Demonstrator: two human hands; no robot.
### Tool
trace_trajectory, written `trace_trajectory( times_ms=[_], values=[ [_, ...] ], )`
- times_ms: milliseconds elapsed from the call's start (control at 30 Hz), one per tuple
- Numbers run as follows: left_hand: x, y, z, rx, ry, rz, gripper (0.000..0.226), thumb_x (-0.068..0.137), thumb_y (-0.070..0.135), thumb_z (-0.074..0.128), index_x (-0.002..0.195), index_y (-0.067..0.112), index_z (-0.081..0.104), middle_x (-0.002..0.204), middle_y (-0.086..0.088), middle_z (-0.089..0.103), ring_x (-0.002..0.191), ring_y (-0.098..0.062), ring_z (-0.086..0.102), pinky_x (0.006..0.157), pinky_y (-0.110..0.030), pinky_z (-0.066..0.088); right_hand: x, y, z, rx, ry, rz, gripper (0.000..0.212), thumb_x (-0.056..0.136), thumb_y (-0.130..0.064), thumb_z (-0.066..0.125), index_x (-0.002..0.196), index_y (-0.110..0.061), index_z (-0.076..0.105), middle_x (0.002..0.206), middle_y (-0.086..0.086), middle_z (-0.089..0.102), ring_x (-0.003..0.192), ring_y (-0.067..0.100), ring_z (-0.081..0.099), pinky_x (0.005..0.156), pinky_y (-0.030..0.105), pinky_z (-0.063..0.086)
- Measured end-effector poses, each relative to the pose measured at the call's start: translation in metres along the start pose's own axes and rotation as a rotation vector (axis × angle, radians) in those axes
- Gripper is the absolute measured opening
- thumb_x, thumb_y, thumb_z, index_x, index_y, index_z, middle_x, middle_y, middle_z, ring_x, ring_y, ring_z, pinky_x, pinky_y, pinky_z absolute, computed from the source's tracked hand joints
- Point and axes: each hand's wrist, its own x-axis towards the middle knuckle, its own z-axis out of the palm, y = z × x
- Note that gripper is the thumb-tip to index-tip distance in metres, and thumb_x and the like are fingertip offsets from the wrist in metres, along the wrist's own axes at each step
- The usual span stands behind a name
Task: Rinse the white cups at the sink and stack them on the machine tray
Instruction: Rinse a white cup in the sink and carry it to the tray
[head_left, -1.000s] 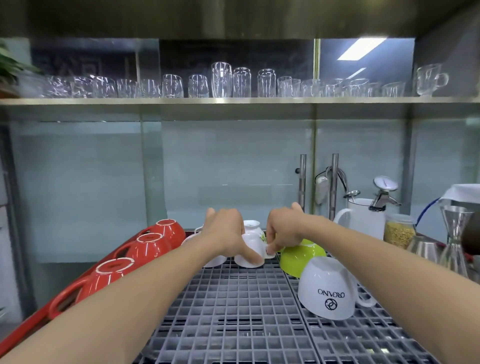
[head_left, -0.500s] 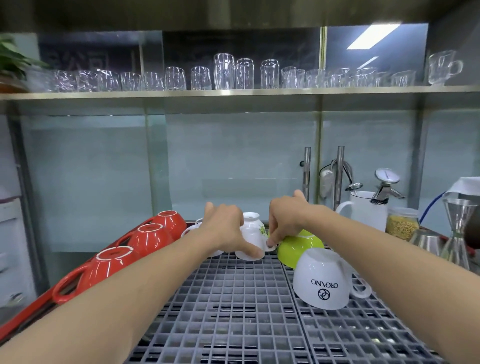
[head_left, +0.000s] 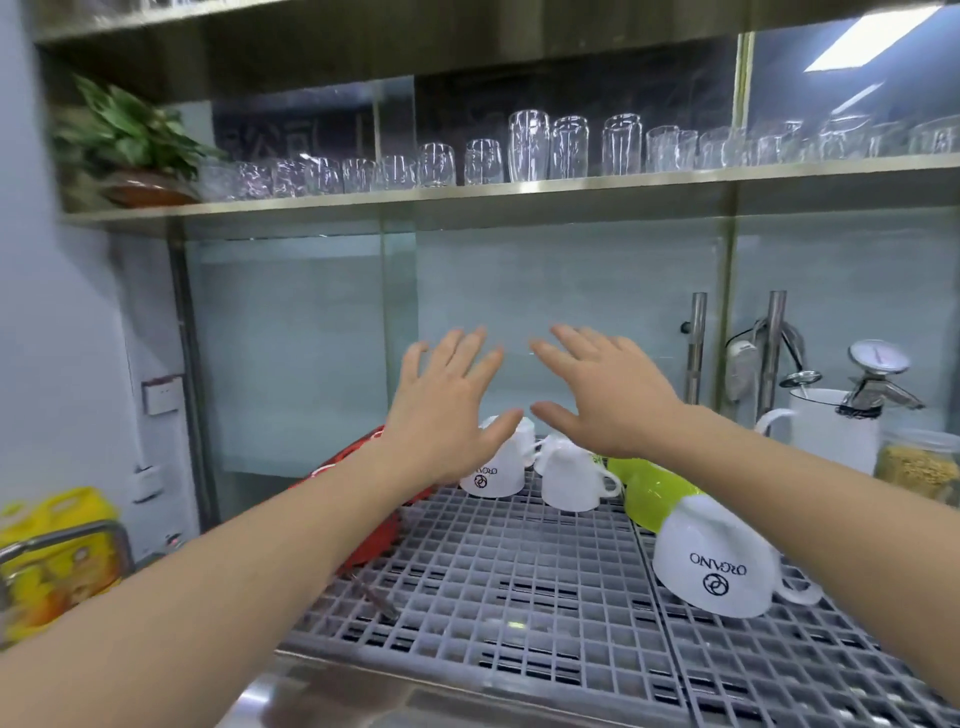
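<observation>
Two small white cups stand upside down at the back of the grey grid tray (head_left: 483, 587): one with a logo (head_left: 496, 470) and one with its handle to the right (head_left: 571, 478). A larger white cup with a logo (head_left: 711, 566) lies tilted at the tray's right. My left hand (head_left: 447, 405) and my right hand (head_left: 602, 389) hover above the two small cups, palms down, fingers spread, holding nothing. My left thumb partly covers the logo cup.
A green cup (head_left: 654, 488) sits between the white cups. Red cups (head_left: 363, 467) lie behind my left forearm. A white jug (head_left: 826, 431), a thermometer (head_left: 878, 358) and a grain jar (head_left: 914, 462) stand at right. Glasses (head_left: 524, 148) line the shelf above. A yellow pack (head_left: 52, 556) sits low left.
Both hands have let go of the small white cups and lifted above them with fingers spread. The view has shifted toward the left and closer.
</observation>
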Motion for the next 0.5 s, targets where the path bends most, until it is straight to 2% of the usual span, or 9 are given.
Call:
trace_trajectory(
  times_ms=[100, 167, 233, 467, 500],
  values=[
    [-0.015, -0.024, -0.018, 0.043, 0.029, -0.022, 0.081, 0.088, 0.068, 0.017, 0.156, 0.027, 0.026, 0.168, -0.001, 0.012, 0.155, -0.022, 0.006, 0.120, -0.048, -0.003, 0.006, -0.032, -0.011, -0.031, 0.074, -0.037, 0.082, 0.086, -0.068, 0.015, 0.156, -0.025, 0.012, 0.165, 0.007, 0.008, 0.152, 0.027, 0.009, 0.122, 0.046, 0.013],
    [-0.026, -0.043, -0.032, 0.056, 0.042, -0.036, 0.079, 0.090, 0.068, 0.018, 0.157, 0.028, 0.022, 0.168, 0.000, 0.010, 0.156, -0.022, 0.005, 0.121, -0.047, -0.005, 0.012, -0.054, -0.020, -0.023, 0.102, -0.055, 0.086, 0.082, -0.069, 0.006, 0.156, -0.024, 0.008, 0.165, 0.005, 0.001, 0.153, 0.026, 0.003, 0.123, 0.047, 0.007],
    [-0.041, -0.065, -0.049, 0.069, 0.052, -0.052, 0.078, 0.090, 0.067, 0.016, 0.158, 0.028, 0.020, 0.168, -0.001, 0.010, 0.156, -0.022, 0.005, 0.122, -0.048, -0.002, 0.019, -0.080, -0.031, -0.032, 0.127, -0.080, 0.086, 0.083, -0.067, 0.007, 0.156, -0.022, 0.006, 0.165, 0.004, -0.002, 0.153, 0.025, -0.001, 0.123, 0.048, 0.005],
    [-0.110, -0.167, -0.113, 0.150, 0.059, -0.118, 0.077, 0.090, 0.064, 0.014, 0.159, 0.029, 0.016, 0.168, -0.001, 0.011, 0.155, -0.022, 0.007, 0.122, -0.050, 0.002, 0.043, -0.198, -0.072, -0.026, 0.185, -0.132, 0.088, 0.085, -0.062, 0.016, 0.155, -0.008, 0.009, 0.165, 0.006, 0.004, 0.153, 0.026, 0.005, 0.122, 0.050, 0.013],
    [-0.133, -0.195, -0.126, 0.170, 0.052, -0.144, 0.076, 0.091, 0.064, 0.015, 0.159, 0.029, 0.016, 0.168, -0.001, 0.011, 0.155, -0.023, 0.007, 0.122, -0.050, 0.003, 0.051, -0.232, -0.080, -0.010, 0.193, -0.153, 0.087, 0.087, -0.061, 0.020, 0.155, -0.008, 0.008, 0.165, 0.006, 0.004, 0.153, 0.027, 0.004, 0.122, 0.049, 0.013]
  ],
)
